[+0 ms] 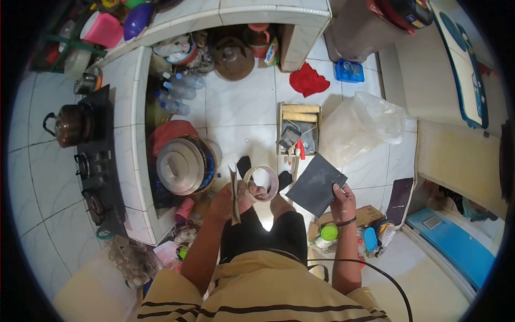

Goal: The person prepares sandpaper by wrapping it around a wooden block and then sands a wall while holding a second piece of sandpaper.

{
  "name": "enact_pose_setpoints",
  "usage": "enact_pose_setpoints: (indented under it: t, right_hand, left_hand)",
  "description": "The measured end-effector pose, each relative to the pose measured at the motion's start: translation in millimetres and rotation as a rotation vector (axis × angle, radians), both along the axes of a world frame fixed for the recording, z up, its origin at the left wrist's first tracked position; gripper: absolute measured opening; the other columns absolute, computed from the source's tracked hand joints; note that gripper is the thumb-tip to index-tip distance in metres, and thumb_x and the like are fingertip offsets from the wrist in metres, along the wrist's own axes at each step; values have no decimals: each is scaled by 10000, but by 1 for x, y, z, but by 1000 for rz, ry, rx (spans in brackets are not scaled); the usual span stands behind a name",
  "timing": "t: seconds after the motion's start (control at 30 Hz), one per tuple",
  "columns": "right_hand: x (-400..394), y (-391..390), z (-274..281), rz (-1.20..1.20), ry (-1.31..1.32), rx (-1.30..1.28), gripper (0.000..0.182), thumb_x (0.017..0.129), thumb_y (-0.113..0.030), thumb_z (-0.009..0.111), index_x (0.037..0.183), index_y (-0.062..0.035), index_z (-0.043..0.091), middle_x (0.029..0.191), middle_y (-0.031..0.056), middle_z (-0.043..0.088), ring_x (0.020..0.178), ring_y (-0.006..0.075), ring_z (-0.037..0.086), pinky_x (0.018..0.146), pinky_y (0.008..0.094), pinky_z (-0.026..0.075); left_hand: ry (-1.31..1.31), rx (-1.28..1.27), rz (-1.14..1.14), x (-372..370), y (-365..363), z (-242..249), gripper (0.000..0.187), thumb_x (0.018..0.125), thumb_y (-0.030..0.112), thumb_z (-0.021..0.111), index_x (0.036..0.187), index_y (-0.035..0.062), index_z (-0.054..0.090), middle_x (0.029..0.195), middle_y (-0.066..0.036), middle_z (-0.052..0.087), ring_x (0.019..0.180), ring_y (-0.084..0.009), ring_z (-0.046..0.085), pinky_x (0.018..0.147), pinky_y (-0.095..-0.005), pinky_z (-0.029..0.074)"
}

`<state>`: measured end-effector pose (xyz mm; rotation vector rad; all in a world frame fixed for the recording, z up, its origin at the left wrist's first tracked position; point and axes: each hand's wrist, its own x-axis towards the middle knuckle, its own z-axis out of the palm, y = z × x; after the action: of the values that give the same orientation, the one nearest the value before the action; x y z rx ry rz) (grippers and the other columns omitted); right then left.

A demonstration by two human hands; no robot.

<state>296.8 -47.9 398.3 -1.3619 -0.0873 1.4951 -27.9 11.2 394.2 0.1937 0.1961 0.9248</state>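
My left hand (221,202) is closed around a wide roll of tape (274,184), its fingers showing through the ring. A thin brownish sheet (235,199), seen nearly edge-on, is in the same hand. On the other side, my right hand (344,202) pinches the right corner of a dark grey square sheet of sandpaper (315,185), thumb on top. The sandpaper is tilted, its flat face toward me. Just beyond it on the floor stands a tray (280,110) with cream paint rollers (299,112), dark grey pieces and red-tipped tools (300,148).
A clear plastic bag (360,126) and a red cloth (309,80) lie on the tiled floor. At left are a lidded metal pot (181,166) and a stove (102,172) with a kettle (71,126). A cable (394,282) crosses near my right arm.
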Motion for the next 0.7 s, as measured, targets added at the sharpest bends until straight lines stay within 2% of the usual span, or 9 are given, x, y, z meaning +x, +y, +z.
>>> enact_pose_setpoints:
  t: [0.1, 0.13, 0.23, 0.3, 0.37, 0.47, 0.57, 0.6, 0.7]
  right_hand:
    - [-11, 8, 27, -12, -44, 41, 267, 920, -54, 615, 1175, 24, 595, 1086, 99, 665, 960, 193, 637, 863, 338, 504]
    - [-12, 10, 34, -9, -58, 63, 264, 920, -54, 615, 1172, 23, 596, 1085, 100, 665, 961, 192, 636, 863, 338, 503]
    - [-16, 19, 54, -18, -144, 106, 242, 915, -50, 619, 1147, 17, 603, 1041, 92, 673, 905, 177, 642, 809, 316, 516]
    - [-19, 25, 71, -17, -228, 127, 237, 911, -56, 630, 1140, 3, 607, 1003, 82, 677, 859, 163, 643, 759, 298, 525]
    - [-28, 33, 90, -17, -358, 137, 288, 886, -20, 629, 1173, -31, 606, 939, 58, 672, 755, 130, 627, 644, 248, 515]
    - [-57, 50, 133, 36, -570, 224, 367, 878, 18, 583, 1241, -33, 580, 933, 68, 663, 692, 108, 602, 546, 232, 516]
    - [-74, 62, 171, 202, -585, 226, 296, 907, 8, 546, 1196, -3, 605, 937, 83, 650, 694, 112, 604, 493, 264, 548]
    - [-74, 64, 173, 287, -579, 264, 228, 929, 13, 498, 1098, 20, 650, 927, 91, 635, 689, 119, 604, 460, 287, 568]
    - [-95, 69, 190, 336, -645, 412, 208, 940, 7, 490, 1025, 23, 679, 930, 91, 634, 666, 122, 589, 469, 294, 573]
  left_hand:
    - [-224, 111, 30, -13, 0, 12, 332, 941, 459, 513, 777, 176, 574, 1074, -6, 587, 1141, -242, 445, 1065, -511, 235]
    - [-341, 106, 104, -14, -3, 11, 343, 934, 452, 531, 711, 192, 546, 1070, -1, 577, 1108, -237, 457, 1059, -512, 264]
    - [-332, 330, -68, -39, 20, 32, 370, 942, 460, 517, 697, 185, 550, 1075, 1, 577, 1095, -230, 449, 1056, -523, 278]
    - [-292, 359, -107, -51, 30, 69, 342, 938, 416, 561, 743, 136, 581, 962, -21, 567, 1041, -242, 471, 1011, -490, 327]
    - [-244, 425, -139, -61, 39, 99, 318, 928, 382, 597, 769, 106, 599, 899, -37, 568, 999, -248, 488, 966, -465, 362]
    - [-154, 559, -178, -80, 48, 133, 284, 902, 344, 641, 778, 91, 607, 879, -49, 584, 955, -246, 508, 898, -436, 395]
    - [-49, 622, -229, -98, 46, 148, 231, 856, 274, 701, 795, 67, 618, 863, -70, 606, 916, -244, 528, 816, -396, 420]
    - [-5, 605, -251, -105, 43, 150, 207, 827, 229, 732, 807, 54, 625, 861, -82, 616, 905, -243, 535, 780, -375, 422]
    - [211, 566, -297, -117, 38, 161, 203, 744, 99, 799, 852, 8, 654, 902, -110, 647, 904, -242, 584, 729, -357, 448]
